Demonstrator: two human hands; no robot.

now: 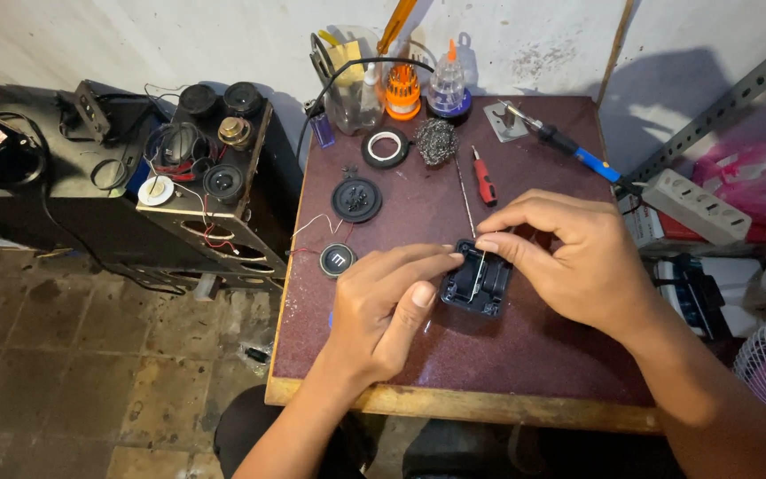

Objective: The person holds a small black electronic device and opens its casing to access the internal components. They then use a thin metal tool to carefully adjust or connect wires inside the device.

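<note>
Here, the small black plastic housing (478, 282) lies near the middle of my dark red table (525, 355). My left hand (392, 306) steadies its left edge with loosely curled fingers; my right hand (569, 257) pinches a thin metal wire (474, 266) over it. Farther off lie a red screwdriver (485, 182) and a soldering iron (569, 146).

Two hands (392, 306) (569, 257), one small black box (479, 282), one red screwdriver (485, 182), one soldering iron (569, 146), one tape roll (386, 147), one desk (534, 355).
</note>
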